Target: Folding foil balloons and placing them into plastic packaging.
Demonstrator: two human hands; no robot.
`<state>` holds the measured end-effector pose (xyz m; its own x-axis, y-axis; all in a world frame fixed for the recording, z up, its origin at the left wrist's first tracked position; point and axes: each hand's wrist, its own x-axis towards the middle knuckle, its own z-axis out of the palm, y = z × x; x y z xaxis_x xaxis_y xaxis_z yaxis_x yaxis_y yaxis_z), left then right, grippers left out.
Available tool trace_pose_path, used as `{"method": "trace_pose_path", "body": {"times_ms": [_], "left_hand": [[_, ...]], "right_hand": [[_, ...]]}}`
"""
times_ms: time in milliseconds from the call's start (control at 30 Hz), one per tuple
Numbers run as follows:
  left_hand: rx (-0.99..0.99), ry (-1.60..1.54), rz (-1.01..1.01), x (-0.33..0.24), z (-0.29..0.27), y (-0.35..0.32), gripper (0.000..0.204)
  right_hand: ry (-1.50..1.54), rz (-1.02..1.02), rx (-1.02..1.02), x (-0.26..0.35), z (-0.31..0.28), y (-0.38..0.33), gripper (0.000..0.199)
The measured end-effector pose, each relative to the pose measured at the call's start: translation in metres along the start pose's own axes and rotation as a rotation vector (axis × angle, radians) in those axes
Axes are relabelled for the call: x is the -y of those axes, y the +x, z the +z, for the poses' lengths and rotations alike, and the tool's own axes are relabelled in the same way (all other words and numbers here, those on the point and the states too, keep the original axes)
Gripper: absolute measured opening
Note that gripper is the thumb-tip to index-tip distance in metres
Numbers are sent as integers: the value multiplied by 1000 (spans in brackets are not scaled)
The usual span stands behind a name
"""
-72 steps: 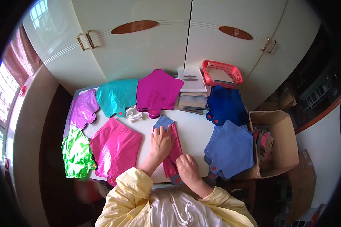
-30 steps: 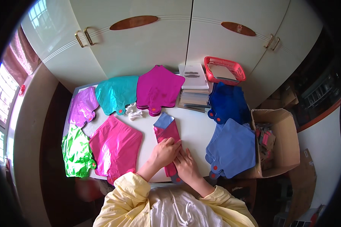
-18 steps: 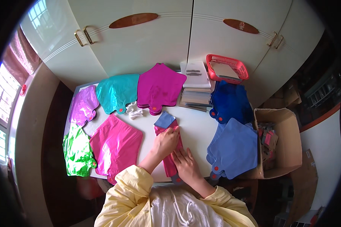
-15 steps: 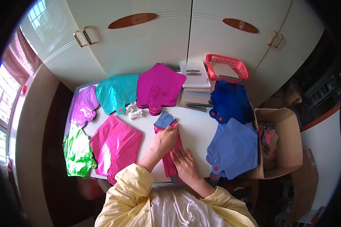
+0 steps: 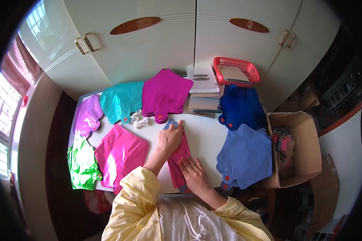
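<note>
A narrow folded pink foil balloon (image 5: 180, 154) lies lengthwise on the white table (image 5: 203, 134) in front of me, with a light blue tip at its far end. My left hand (image 5: 170, 137) lies flat on its far part, fingers reaching the blue tip. My right hand (image 5: 193, 173) presses flat on its near part, fingers spread. Neither hand grips anything.
Flat foil balloons lie in stacks around the table: pink (image 5: 118, 154), green (image 5: 83, 162), purple (image 5: 87, 116), teal (image 5: 121, 100), magenta (image 5: 165, 94), dark blue (image 5: 241, 106), light blue (image 5: 245, 156). Small white pieces (image 5: 139, 119), stacked cards (image 5: 204, 90), a red basket (image 5: 236, 71), an open cardboard box (image 5: 293, 148).
My left hand slid from the near end of the folded pink balloon up to its far end. My right hand stayed on the near part.
</note>
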<state>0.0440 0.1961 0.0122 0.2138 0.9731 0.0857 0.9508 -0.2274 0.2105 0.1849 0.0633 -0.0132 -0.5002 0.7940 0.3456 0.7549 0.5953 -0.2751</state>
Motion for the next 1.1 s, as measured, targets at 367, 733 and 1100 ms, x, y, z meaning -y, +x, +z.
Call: {"method": "trace_pose_path", "body": {"times_ms": [367, 733, 1100], "left_hand": [[-263, -416, -1, 12, -17, -85, 63], [-75, -463, -230, 22, -3, -88, 92], [-58, -307, -167, 20, -14, -98, 33]], "right_hand": [[-12, 5, 22, 0, -6, 1, 42], [47, -38, 6, 3, -12, 7, 39], [39, -95, 25, 4, -16, 7, 28]]}}
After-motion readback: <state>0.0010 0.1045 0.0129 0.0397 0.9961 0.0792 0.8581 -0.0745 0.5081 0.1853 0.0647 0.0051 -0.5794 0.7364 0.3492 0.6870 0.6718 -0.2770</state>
